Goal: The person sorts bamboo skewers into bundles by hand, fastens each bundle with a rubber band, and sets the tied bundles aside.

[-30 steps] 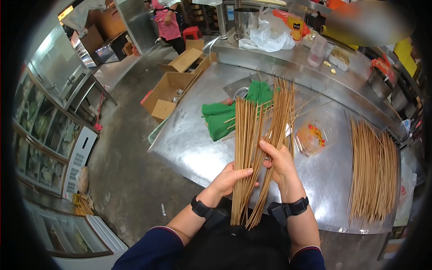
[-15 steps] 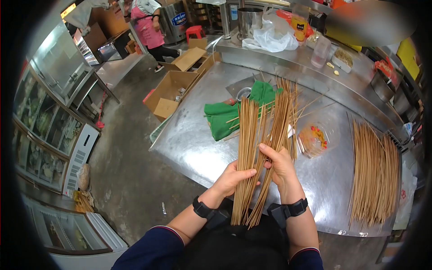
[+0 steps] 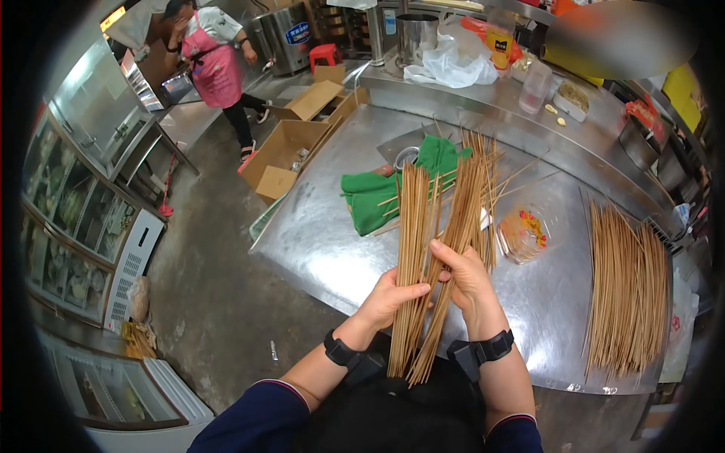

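Two bundles of thin brown bamboo skewers stand tilted in front of my body. My left hand (image 3: 391,300) is closed round the left skewer bundle (image 3: 411,219), thumb across its front. My right hand (image 3: 466,283) grips the right skewer bundle (image 3: 462,208), with its thumb laid along the sticks. The bundles lie close together at my hands, with a narrow gap between their upper parts. Behind them, more loose skewers (image 3: 489,174) rest on the steel table (image 3: 317,226) beside a green cloth (image 3: 368,202). A large skewer pile (image 3: 625,291) lies at the right.
A clear plastic tub (image 3: 526,235) with red and yellow bits sits right of my hands. Plastic bags (image 3: 457,64) and a metal pot (image 3: 417,39) stand on the back ledge. Cardboard boxes (image 3: 291,155) are beyond the table's left edge. A person in a pink apron (image 3: 215,72) walks there.
The person in the pink apron has come nearer and further into view at upper left. My hands keep hold of both skewer bundles, and the right one has shifted very slightly left.
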{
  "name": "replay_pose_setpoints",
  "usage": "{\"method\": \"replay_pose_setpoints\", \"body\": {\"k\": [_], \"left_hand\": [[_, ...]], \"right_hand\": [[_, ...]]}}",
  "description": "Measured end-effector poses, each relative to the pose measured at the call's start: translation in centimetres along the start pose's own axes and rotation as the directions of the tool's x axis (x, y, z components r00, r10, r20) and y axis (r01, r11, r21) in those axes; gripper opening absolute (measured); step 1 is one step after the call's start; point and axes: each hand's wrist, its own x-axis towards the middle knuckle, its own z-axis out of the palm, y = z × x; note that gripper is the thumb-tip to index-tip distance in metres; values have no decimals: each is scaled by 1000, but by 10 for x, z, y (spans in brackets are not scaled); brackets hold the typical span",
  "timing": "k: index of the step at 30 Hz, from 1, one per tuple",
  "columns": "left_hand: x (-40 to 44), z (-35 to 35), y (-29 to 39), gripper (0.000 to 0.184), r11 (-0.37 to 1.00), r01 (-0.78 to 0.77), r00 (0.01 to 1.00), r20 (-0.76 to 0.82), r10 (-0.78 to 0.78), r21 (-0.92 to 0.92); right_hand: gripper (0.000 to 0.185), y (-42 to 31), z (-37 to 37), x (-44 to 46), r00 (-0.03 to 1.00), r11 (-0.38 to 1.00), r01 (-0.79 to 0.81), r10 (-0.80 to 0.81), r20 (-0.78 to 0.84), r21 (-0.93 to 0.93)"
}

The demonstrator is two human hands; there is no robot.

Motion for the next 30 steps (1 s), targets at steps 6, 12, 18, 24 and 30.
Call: {"method": "replay_pose_setpoints", "body": {"k": [6,12,18,24,30], "left_hand": [[0,-5,-2,33,1000,-24,1000,-8,24,-9],[-1,-4,0,26,1000,-18,999,-42,17,-11],[2,-13,-2,29,999,-37,997,-66,37,4],[5,-14,-5,33,999,-52,998,-29,52,13],[7,-23,-10,33,999,-14,995,-99,17,34]], "right_hand": [[18,5,-2,2,999,998,24,-26,-26,-61],[19,12,2,1,989,971,77,-103,-104,-228],[21,33,-8,-3,976,977,164,-181,-123,-136],[19,33,-6,-13,994,988,66,-77,-76,-140],[17,30,-10,-13,996,997,14,-20,-85,-73]]}}
